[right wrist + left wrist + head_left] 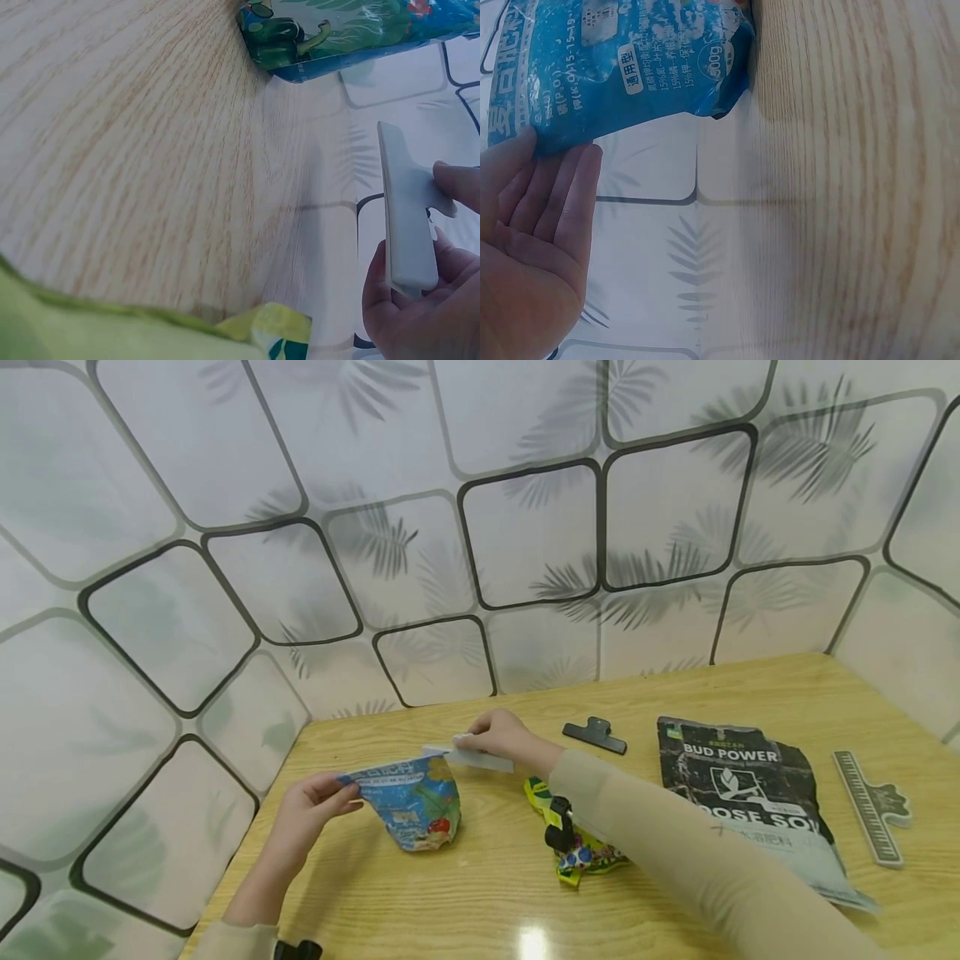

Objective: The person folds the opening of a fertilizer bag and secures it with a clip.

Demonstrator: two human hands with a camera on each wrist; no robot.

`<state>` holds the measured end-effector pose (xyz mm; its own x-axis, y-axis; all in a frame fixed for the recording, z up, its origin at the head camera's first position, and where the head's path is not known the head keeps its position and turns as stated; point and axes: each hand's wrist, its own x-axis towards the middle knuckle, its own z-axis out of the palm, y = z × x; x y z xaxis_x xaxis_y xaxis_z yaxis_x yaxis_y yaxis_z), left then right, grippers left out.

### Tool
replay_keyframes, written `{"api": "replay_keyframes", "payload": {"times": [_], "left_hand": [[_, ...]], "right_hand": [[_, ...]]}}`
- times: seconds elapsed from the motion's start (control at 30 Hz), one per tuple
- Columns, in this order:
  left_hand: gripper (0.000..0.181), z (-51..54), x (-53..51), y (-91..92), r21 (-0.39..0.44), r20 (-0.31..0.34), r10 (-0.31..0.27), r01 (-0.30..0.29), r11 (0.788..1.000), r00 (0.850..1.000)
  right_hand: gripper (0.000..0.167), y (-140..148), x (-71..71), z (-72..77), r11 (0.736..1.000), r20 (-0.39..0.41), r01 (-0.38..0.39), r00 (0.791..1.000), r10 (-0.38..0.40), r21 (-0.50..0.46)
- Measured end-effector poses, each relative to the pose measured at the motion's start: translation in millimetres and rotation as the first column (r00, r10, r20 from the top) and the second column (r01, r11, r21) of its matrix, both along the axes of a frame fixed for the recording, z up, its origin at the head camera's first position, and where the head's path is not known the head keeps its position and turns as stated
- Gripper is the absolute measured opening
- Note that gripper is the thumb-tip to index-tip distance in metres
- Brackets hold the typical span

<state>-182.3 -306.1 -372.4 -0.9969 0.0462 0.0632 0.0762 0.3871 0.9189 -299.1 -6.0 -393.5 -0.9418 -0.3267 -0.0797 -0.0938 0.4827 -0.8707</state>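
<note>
A blue fertilizer bag (412, 802) with pictures of vegetables stands on the table. My left hand (311, 814) pinches its top left corner between thumb and fingers, as the left wrist view also shows with the hand (540, 225) at the bag's edge (630, 75). In my right hand (504, 737) is a white bag clip (409, 217), held by its handle between thumb and fingers. Its long bar lies close by the bag's top right corner; whether the two touch I cannot tell.
A yellow-green bag (592, 856) lies partly under the right forearm. Behind it is a black clip (595, 735). To the right lie a black and grey soil bag (738, 768) and a grey ruler-like clip (870, 806). A patterned cloth wall (420, 660) borders the wooden table (465, 910).
</note>
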Motion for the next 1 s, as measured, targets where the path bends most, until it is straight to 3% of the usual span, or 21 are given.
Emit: {"api": "replay_keyframes", "payload": {"times": [0.27,0.63,1.0], "left_hand": [[0.02,-1.1,0.7,-0.5,0.006,0.014,0.023,-0.023,1.0,1.0],[0.026,-2.2,1.6,-1.7,0.003,-0.003,-0.006,0.006,1.0,1.0],[0.022,-3.3,1.6,-2.2,0.003,0.01,0.003,-0.003,1.0,1.0]], "right_hand": [[0.027,0.8,3.9,2.6,1.0,0.01,-0.005,1.0,0.006,-0.025],[0.028,4.0,9.8,7.3,1.0,0.009,-0.028,1.0,0.028,-0.012],[0.024,8.6,15.2,9.3,0.997,-0.002,-0.073,0.997,0.073,-0.022]]}}
